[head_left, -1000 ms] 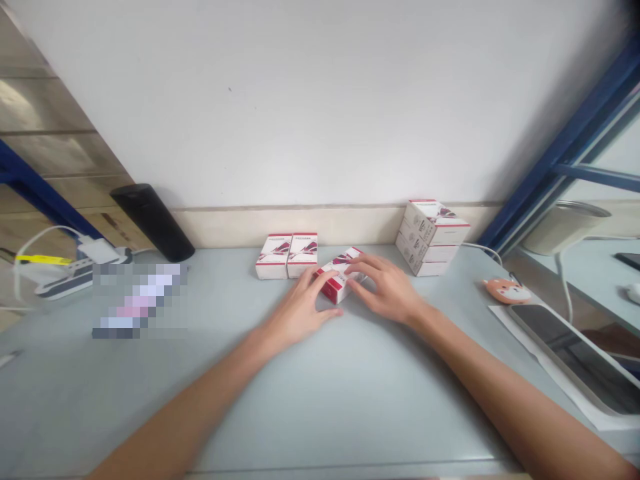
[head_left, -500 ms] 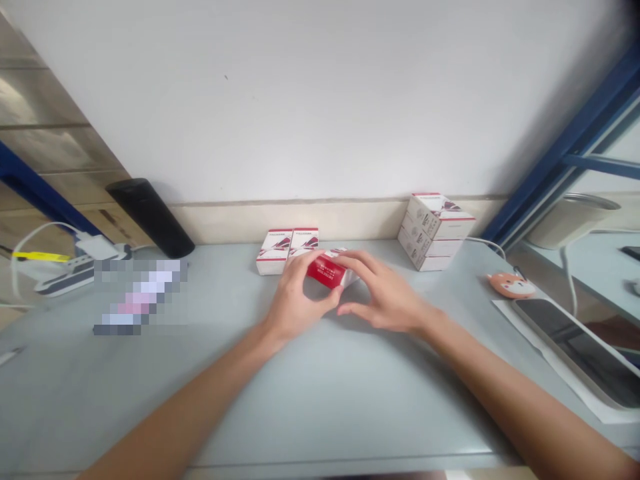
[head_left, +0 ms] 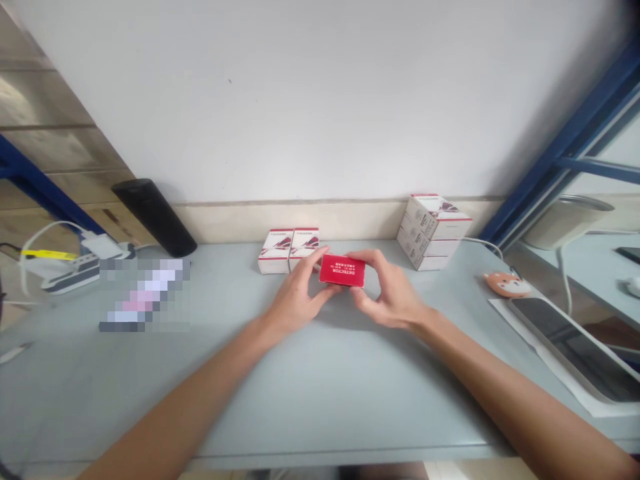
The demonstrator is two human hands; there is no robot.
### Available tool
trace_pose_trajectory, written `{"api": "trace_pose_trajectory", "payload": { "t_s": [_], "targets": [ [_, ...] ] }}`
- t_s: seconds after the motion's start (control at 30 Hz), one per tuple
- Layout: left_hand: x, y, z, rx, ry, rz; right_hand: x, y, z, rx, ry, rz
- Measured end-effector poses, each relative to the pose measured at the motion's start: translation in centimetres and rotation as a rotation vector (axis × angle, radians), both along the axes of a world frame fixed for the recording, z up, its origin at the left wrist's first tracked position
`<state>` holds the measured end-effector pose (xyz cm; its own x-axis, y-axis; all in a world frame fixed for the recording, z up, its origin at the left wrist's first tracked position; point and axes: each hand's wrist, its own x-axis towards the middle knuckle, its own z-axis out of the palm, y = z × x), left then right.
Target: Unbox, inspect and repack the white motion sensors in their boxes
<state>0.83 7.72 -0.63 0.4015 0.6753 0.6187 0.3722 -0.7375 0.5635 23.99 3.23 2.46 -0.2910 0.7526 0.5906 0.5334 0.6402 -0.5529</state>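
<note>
A small carton (head_left: 343,270) shows its red face marked DETECTOR, the lettering upside down to me. My left hand (head_left: 297,293) grips its left end between thumb and fingers. At the right end, my right hand (head_left: 387,290) has its thumb and fingers closed on the same carton. Just behind my left hand, two white-and-red cartons (head_left: 277,250) lie side by side on the grey desk (head_left: 320,380). Farther right, a stack of similar cartons (head_left: 433,233) stands near the wall.
On the left are a black cylinder (head_left: 155,217), a power strip (head_left: 75,273) with cables and a blurred-out flat item (head_left: 145,293). To the right, an orange animal-faced case (head_left: 507,284) lies by a dark-screened phone (head_left: 575,347) on white paper. Blue frame bars (head_left: 550,153) flank the desk.
The carton in my hands has turned so its red face points squarely toward me. My right thumb and fingers have closed in on its right end.
</note>
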Motion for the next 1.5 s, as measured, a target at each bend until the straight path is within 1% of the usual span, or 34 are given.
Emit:
{"api": "trace_pose_trajectory", "payload": {
  "t_s": [0.13, 0.23, 0.3, 0.4, 0.43, 0.47, 0.5, 0.53, 0.57, 0.6, 0.67, 0.73, 0.77, 0.83, 0.93, 1.07, 1.1, 1.17, 1.27, 1.37, 1.43, 1.5],
  "targets": [
    [0.2, -0.3, 0.2, 0.082, 0.002, 0.027, 0.1, 0.0, 0.1, -0.043, 0.124, -0.029],
    [0.4, -0.8, 0.5, 0.183, 0.033, -0.035, -0.3, -0.1, 0.7, -0.127, 0.271, -0.113],
    [0.6, -1.1, 0.9, 0.351, 0.027, -0.068, -0.7, -0.1, 1.2, -0.228, 0.377, -0.153],
    [0.8, -1.7, 1.7, 0.688, 0.053, -0.024, -1.3, 0.1, 1.8, -0.416, 0.531, -0.112],
    [0.8, -1.9, 1.9, 0.758, 0.099, 0.006, -1.4, 0.1, 1.9, -0.470, 0.564, -0.085],
    [0.8, -2.1, 2.2, 0.786, 0.164, 0.027, -1.5, 0.2, 1.9, -0.505, 0.581, -0.066],
    [0.8, -2.2, 2.4, 0.778, 0.230, 0.033, -1.5, 0.2, 1.9, -0.507, 0.581, -0.063],
    [0.8, -2.2, 2.5, 0.760, 0.275, 0.027, -1.4, 0.2, 1.8, -0.464, 0.571, -0.082],
    [0.8, -2.3, 2.7, 0.736, 0.295, 0.018, -1.2, 0.2, 1.7, -0.374, 0.548, -0.112],
    [0.7, -2.3, 2.8, 0.713, 0.293, 0.012, -1.1, 0.1, 1.5, -0.249, 0.499, -0.136],
    [0.7, -2.1, 3.0, 0.680, 0.253, 0.021, -0.7, -0.1, 1.4, 0.017, 0.305, -0.120],
    [0.8, -2.0, 3.2, 0.659, 0.207, 0.048, -0.3, -0.4, 1.5, 0.193, 0.044, -0.043],
    [0.8, -2.0, 3.2, 0.644, 0.190, 0.063, -0.1, -0.4, 1.5, 0.240, -0.054, -0.016],
    [1.0, -2.2, 3.4, 0.593, 0.170, 0.111, 0.0, -0.4, 1.5, 0.305, -0.121, -0.033],
    [1.3, -2.7, 3.5, 0.505, 0.152, 0.179, 0.2, -0.1, 1.4, 0.401, -0.082, -0.112],
    [1.4, -3.0, 3.5, 0.507, 0.136, 0.202, 0.7, 0.3, 1.2, 0.547, -0.045, -0.149],
    [1.3, -3.0, 3.5, 0.512, 0.129, 0.212, 0.9, 0.4, 1.2, 0.561, -0.044, -0.157],
    [1.2, -2.9, 3.5, 0.532, 0.123, 0.230, 1.2, 0.7, 1.0, 0.536, -0.070, -0.174],
    [1.0, -2.4, 3.3, 0.599, 0.135, 0.247, 1.1, 0.8, 0.9, 0.449, -0.164, -0.207],
    [0.8, -2.0, 3.1, 0.673, 0.092, 0.251, 0.6, 0.4, 1.1, 0.360, -0.236, -0.234],
    [0.7, -1.9, 3.1, 0.691, 0.075, 0.256, 0.3, 0.0, 1.4, 0.278, -0.241, -0.228],
    [0.7, -1.9, 3.1, 0.699, 0.096, 0.264, 0.3, -0.2, 1.8, 0.183, -0.202, -0.202]
  ]
}}
